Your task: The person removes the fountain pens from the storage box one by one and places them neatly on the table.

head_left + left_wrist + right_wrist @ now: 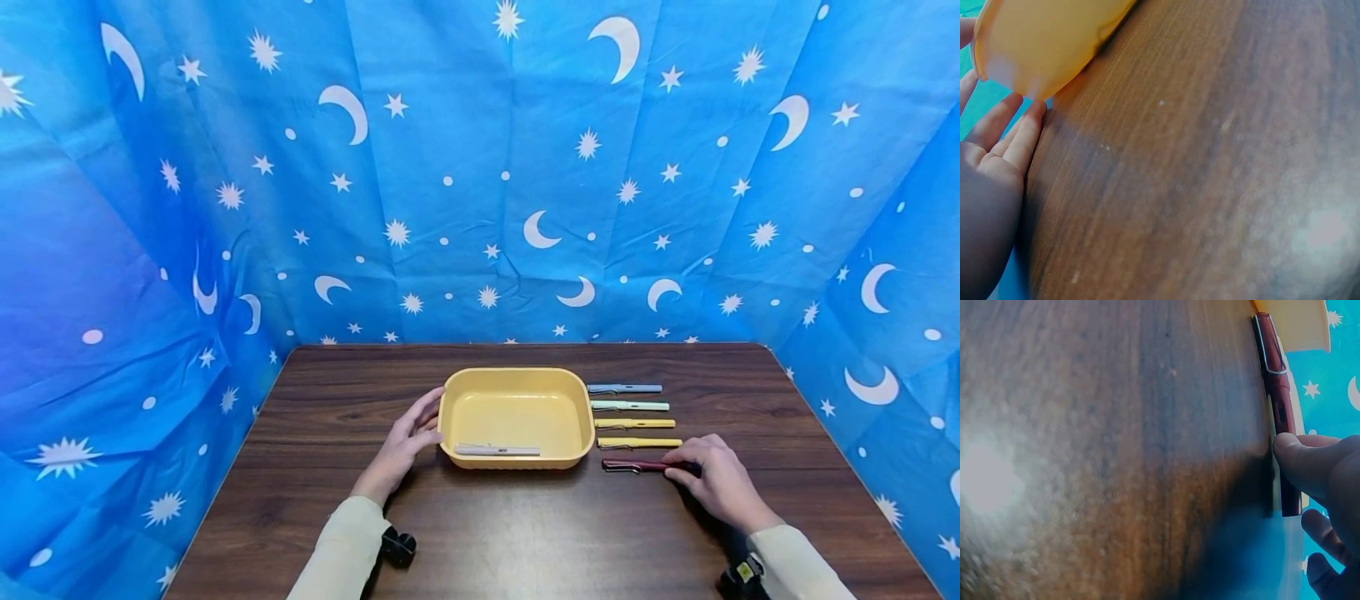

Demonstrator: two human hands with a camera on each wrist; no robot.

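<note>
A yellow tray [525, 417] stands mid-table, with a light grey pen [497, 451] lying along its near side. My left hand [408, 442] touches the tray's left end; in the left wrist view its fingers [1022, 134] lie fairly straight against the tray's outer wall [1041, 50]. My right hand [712, 479] pinches the right end of a dark red pen [630, 466] between thumb and fingers. The right wrist view shows the silver wire clip on that pen [1280, 403] pointing away from the hand. Whether the pen is off the table cannot be told.
Beyond the red pen lie two yellow pens [637, 443], a mint green pen [630, 406] and a blue-grey pen [626, 389], in a column right of the tray. A blue curtain [465, 208] with moons and stars surrounds the dark wooden table [525, 542].
</note>
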